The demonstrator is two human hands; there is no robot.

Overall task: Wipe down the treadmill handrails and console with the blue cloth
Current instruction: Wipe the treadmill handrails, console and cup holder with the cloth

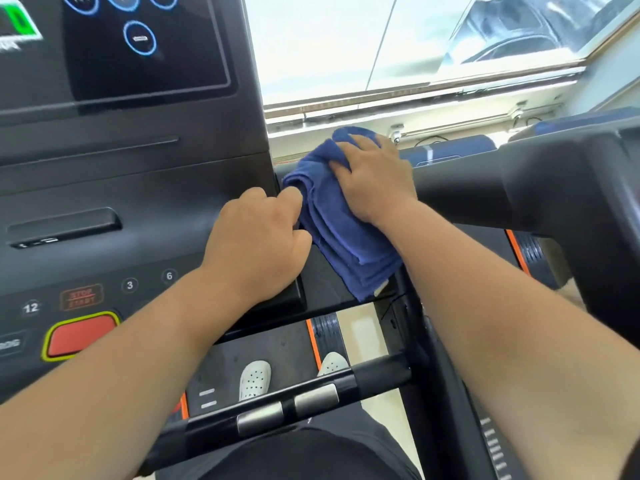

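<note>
The folded blue cloth (341, 233) hangs over the black right handrail (460, 187) just beside the console's right edge. My right hand (375, 178) lies on top of the cloth, fingers curled over its far end and gripping it against the rail. My left hand (259, 237) rests on the right corner of the black console (138, 188), its fingertips pinching the cloth's left edge. The console's touch screen (138, 46) fills the upper left.
A red stop button (81, 336) and number keys sit at the console's lower left. A front crossbar with metal pulse grips (287, 407) runs below my arms. My white shoes (254, 379) stand on the belt. A window and a second treadmill lie to the right.
</note>
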